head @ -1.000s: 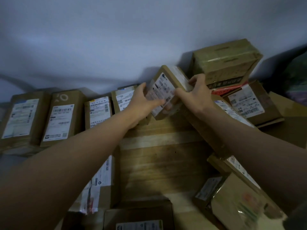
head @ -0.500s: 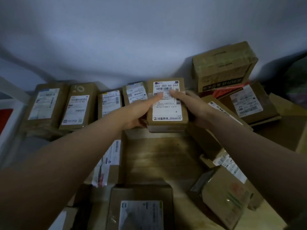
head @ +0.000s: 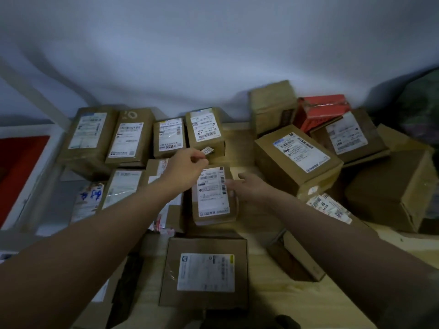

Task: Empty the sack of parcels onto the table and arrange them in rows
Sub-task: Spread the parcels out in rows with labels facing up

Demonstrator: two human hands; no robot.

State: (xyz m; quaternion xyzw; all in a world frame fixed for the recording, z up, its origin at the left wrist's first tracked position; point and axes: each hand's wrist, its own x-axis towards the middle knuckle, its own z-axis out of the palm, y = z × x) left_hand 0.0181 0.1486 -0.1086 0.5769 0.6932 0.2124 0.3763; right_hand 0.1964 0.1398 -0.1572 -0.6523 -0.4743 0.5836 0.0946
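— So, what sits on your wooden table (head: 280,302) right now?

— Cardboard parcels, nearly all label-up. Against the wall, a back row of four stands side by side: a large box (head: 89,136), a tall box (head: 130,138), a smaller one (head: 169,137) and a fourth parcel (head: 205,131). To your right, the rest lie in a loose heap: a big labelled box (head: 298,157), a red package (head: 322,110) behind it, and a plain carton (head: 392,188) at the edge. Near you lies a flat box (head: 205,271).

— And the sack?

— You can only make out a dark shape (head: 420,103) at the far right; whether it is the sack, I cannot tell.

— What are your hands doing?

— Your left hand (head: 184,166) pinches a small slip of label (head: 207,150) between thumb and fingertips, just before the fourth parcel. Your right hand (head: 251,187) is spread, its fingers touching the right side of the middle parcel (head: 213,194), which lies flat, label up, in front of the back row.
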